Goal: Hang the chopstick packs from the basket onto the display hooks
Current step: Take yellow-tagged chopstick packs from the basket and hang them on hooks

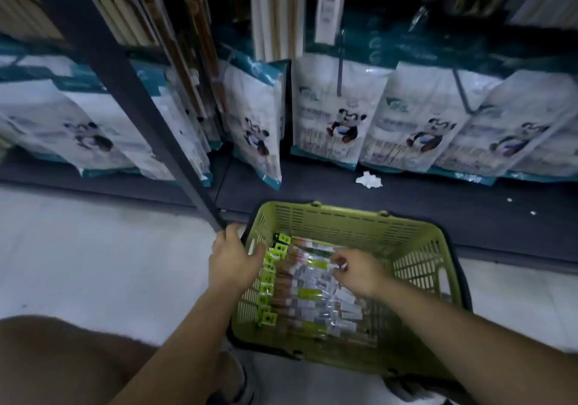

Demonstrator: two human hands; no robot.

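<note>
Lower centre: your left hand (233,260) spreads, fingers released, over the basket (344,220) rim; your right hand's (359,274) fingers pinch a chopstick pack (322,262).

The green basket (344,220) is left open from above, but its bottom is covered by chopstick packs (308,282) and its left rim is crossed by the left hand (233,257). Behind it, the low shelf (422,198) is lined with panda-printed bags (331,113). A dark upright post (128,91) is set near the basket's far left corner.

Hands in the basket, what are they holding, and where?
The right hand pinches a chopstick pack by its far end. The left hand rests on the basket rim.
</note>
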